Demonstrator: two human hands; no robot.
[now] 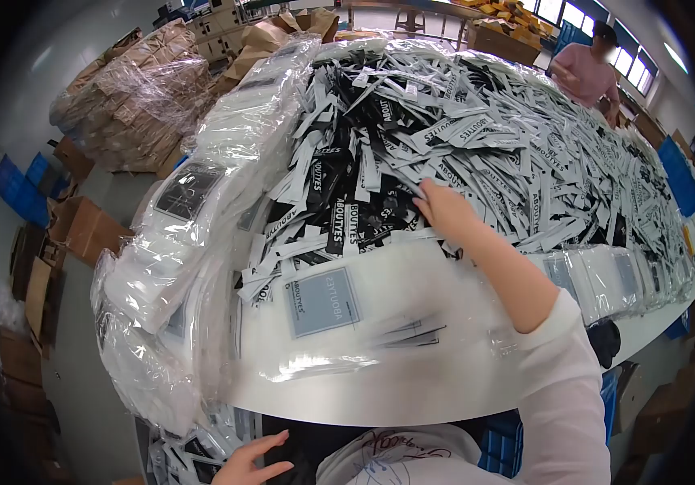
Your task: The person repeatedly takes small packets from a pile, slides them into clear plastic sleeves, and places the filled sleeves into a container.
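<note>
My right hand (448, 212) reaches into a wide heap of slim black and white sachets (477, 133) on the table. Its fingers are closed round the end of a pale sachet (404, 176), partly hidden by the hand. Below my left side, my left hand (254, 462) has its thumb and fingers spread and holds nothing. It hovers beside a bin of packed sachets (194, 453). In front of me lies a clear plastic bag (388, 283) with a grey-blue printed label. A few sachets (408, 333), blurred, show at the bag's lower part.
Stacks of clear plastic bags (202, 210) line the table's left side, with more bags (598, 279) at the right front edge. Across the heap stands a person in pink (586, 77). Wrapped bundles (141, 97) and cardboard boxes (88, 230) stand on the left.
</note>
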